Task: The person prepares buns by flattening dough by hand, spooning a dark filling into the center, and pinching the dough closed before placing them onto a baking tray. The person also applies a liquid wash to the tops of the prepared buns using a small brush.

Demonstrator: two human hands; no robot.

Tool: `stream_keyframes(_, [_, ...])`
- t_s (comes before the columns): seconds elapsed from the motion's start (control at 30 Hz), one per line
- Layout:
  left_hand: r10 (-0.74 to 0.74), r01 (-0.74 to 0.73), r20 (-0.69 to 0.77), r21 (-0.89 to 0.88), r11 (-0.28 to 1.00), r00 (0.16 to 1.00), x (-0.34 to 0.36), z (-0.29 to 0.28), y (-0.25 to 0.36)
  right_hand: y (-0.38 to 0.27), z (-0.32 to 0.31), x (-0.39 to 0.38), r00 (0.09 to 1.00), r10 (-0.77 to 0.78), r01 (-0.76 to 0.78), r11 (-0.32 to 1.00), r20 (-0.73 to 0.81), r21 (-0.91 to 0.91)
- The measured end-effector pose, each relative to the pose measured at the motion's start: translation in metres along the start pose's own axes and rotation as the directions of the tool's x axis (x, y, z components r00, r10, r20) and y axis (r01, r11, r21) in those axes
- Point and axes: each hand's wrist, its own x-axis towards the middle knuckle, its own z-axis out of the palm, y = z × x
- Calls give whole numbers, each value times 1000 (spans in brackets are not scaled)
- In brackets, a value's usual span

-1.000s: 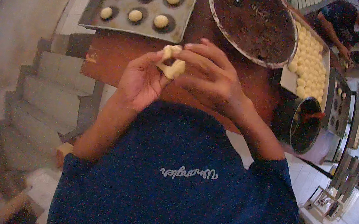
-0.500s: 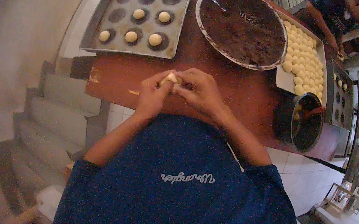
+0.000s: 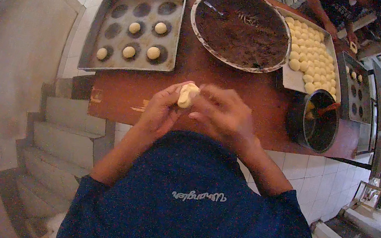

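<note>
My left hand (image 3: 161,109) is closed on a pale, folded lump of dough (image 3: 187,95), held above the front of the red-brown table (image 3: 144,90). My right hand (image 3: 224,117) is at the dough's right side, its fingers blurred by motion. Just beyond them stand a square metal pan (image 3: 108,64) with dough balls in some of its round wells and a large round bowl (image 3: 238,35) of dark brown mixture. A tray (image 3: 291,80) packed with dough balls lies to the right, behind a black pot (image 3: 297,120) with a red-handled tool in it.
Another well pan (image 3: 359,113) lies at the far right. Above it, a co-worker (image 3: 322,7) leans in with hands near a small pale piece. Concrete steps (image 3: 60,137) descend at the lower left beside a wall (image 3: 7,61).
My hands have come lower in the view since a second ago. The dough is more folded together, and my right hand has shifted slightly rightward in the last half second.
</note>
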Motion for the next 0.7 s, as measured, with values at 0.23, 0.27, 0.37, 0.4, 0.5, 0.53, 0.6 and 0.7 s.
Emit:
stream_keyframes(0.23, [128,-151,80,571,807,988,-11,33,3,21,7,-5,920,390,-350,854,-28,384])
stream_keyframes(0.27, [181,-250,176,579,776,968,-13,32,7,27,5,-6,882,462,-438,741,86,509])
stream_keyframes(0.37, [195,-284,220,862,420,956,-22,47,14,53,3,-16,743,366,-667,338,560,664])
stream_keyframes(0.4, [213,-238,171,907,347,962,-20,42,9,53,8,-17,796,414,-604,501,441,620])
stream_keyframes(0.5, [290,-103,-6,928,358,957,3,5,-22,35,38,-28,917,387,-390,821,97,416])
stream_keyframes(0.53, [309,-114,-87,809,577,947,2,14,-21,35,49,-28,941,340,-317,874,3,368])
stream_keyframes(0.6, [288,-166,-241,424,890,927,-8,34,-20,35,53,-28,960,267,-228,919,-83,320])
stream_keyframes(0.7, [191,-194,-171,3,981,966,-38,41,5,26,23,-21,963,271,-230,848,-17,477])
